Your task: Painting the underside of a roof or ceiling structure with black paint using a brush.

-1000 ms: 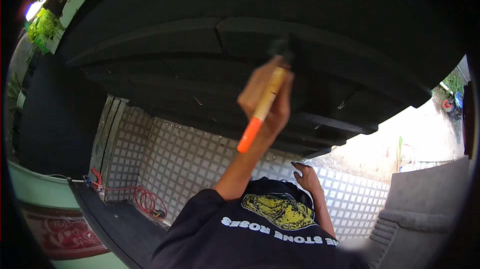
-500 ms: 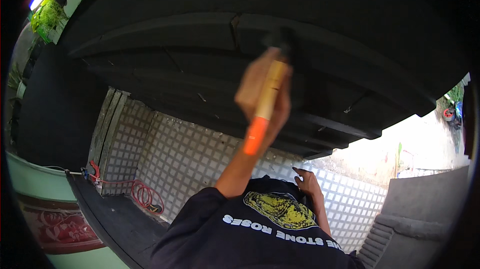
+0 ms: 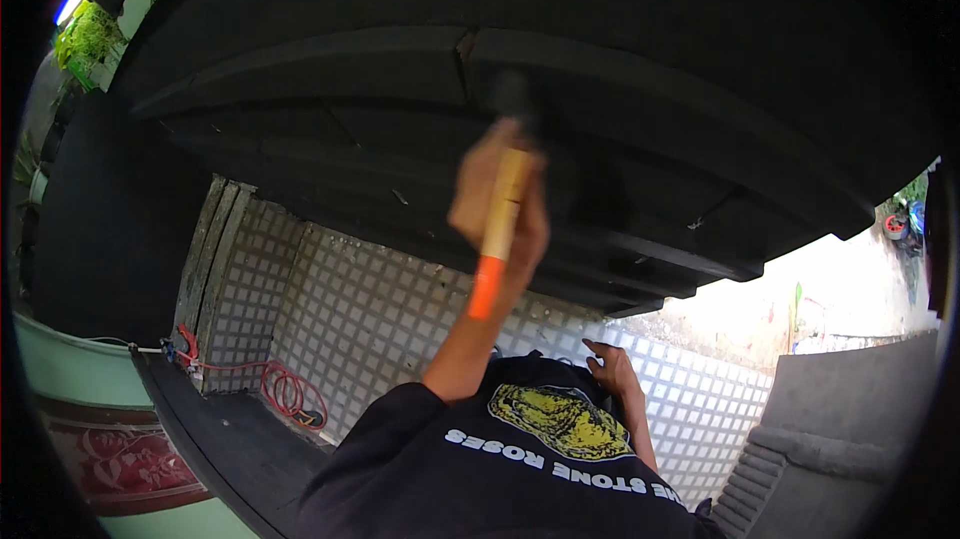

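Brush, gripped by my left fingers, was beside the crack, seemingly uncoated; black panels looked covered. My right hand's hold was unclear.

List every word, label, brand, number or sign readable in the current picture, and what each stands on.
Black shirt: white lettering beside a yellow print, upside down here; I don't copy its wording.
Brush handle in the left hand: blurred, no readable marking.
No other readable text seen.
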